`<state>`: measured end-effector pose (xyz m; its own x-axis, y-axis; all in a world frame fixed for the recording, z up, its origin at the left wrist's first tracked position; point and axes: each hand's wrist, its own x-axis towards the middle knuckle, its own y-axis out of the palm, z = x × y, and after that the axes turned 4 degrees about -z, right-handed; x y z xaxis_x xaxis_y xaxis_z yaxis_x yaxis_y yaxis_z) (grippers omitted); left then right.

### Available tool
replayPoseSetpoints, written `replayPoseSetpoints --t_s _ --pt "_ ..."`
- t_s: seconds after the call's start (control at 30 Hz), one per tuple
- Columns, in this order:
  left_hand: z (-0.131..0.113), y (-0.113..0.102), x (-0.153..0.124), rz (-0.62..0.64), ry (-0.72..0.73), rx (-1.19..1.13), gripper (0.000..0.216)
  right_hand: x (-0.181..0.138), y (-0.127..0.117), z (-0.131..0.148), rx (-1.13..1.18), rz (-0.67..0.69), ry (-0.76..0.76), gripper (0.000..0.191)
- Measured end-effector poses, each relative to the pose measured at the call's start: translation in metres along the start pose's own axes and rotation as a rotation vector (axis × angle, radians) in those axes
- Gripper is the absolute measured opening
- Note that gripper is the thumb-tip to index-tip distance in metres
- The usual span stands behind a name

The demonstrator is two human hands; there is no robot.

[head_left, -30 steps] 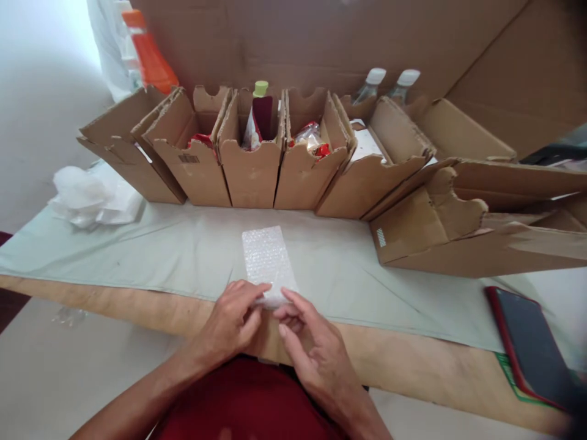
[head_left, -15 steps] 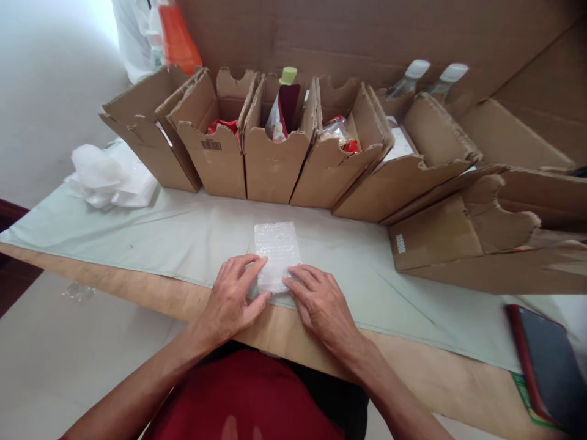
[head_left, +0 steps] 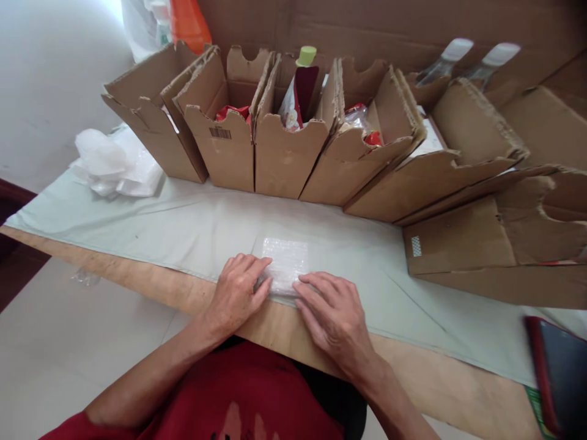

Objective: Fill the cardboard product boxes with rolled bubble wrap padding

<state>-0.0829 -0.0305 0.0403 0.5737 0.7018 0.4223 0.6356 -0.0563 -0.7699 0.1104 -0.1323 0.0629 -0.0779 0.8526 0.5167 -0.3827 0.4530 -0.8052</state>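
Observation:
A small piece of bubble wrap (head_left: pixel 287 260) lies on the pale green cloth close to the front edge of the table. Its near part looks folded over into a thicker band. My left hand (head_left: pixel 241 290) grips the left side of this band between thumb and fingers. At the right side, the fingertips of my right hand (head_left: pixel 337 311) press and hold the same band. Whether anything lies inside the fold cannot be made out.
Open cardboard boxes (head_left: pixel 279 159) with packets and bottles stand in a row behind. More crumpled bubble wrap (head_left: pixel 117 162) lies at the left. A phone in a red case (head_left: pixel 562 373) sits at the right, and another box (head_left: pixel 458 241) is turned sideways.
The bubble wrap now shows a shorter flat stretch, its near edge folded away from me between my hands. The view has shifted slightly, so the boxes appear further right and higher.

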Motion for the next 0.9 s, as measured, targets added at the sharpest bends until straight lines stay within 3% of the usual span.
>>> replayPoseSetpoints --t_s 0.17,0.3,0.4,0.5,0.7,0.8,0.9 --pt "0.000 -0.005 -0.004 -0.010 0.049 -0.090 0.030 -0.002 0.013 -0.002 -0.009 0.113 0.027 0.024" --pt "-0.001 -0.018 -0.007 0.104 0.113 -0.221 0.028 -0.005 0.009 -0.002 0.150 0.075 0.106 0.021" --pt "0.001 -0.018 -0.002 0.097 0.046 -0.253 0.025 -0.008 0.003 -0.002 0.183 0.021 0.148 0.021" --pt "0.006 -0.009 0.007 0.059 0.021 -0.135 0.023 -0.005 0.002 -0.005 0.077 -0.031 0.122 0.025" --pt "0.011 0.002 0.015 0.049 0.005 0.056 0.023 0.014 0.014 -0.020 -0.014 0.232 0.138 0.039" --pt "0.013 0.000 0.010 0.055 -0.017 0.047 0.025 0.022 0.019 -0.024 -0.015 0.343 0.190 0.030" --pt "0.014 -0.005 0.006 0.067 -0.025 -0.015 0.033 0.021 0.016 -0.019 0.100 0.342 0.257 0.013"
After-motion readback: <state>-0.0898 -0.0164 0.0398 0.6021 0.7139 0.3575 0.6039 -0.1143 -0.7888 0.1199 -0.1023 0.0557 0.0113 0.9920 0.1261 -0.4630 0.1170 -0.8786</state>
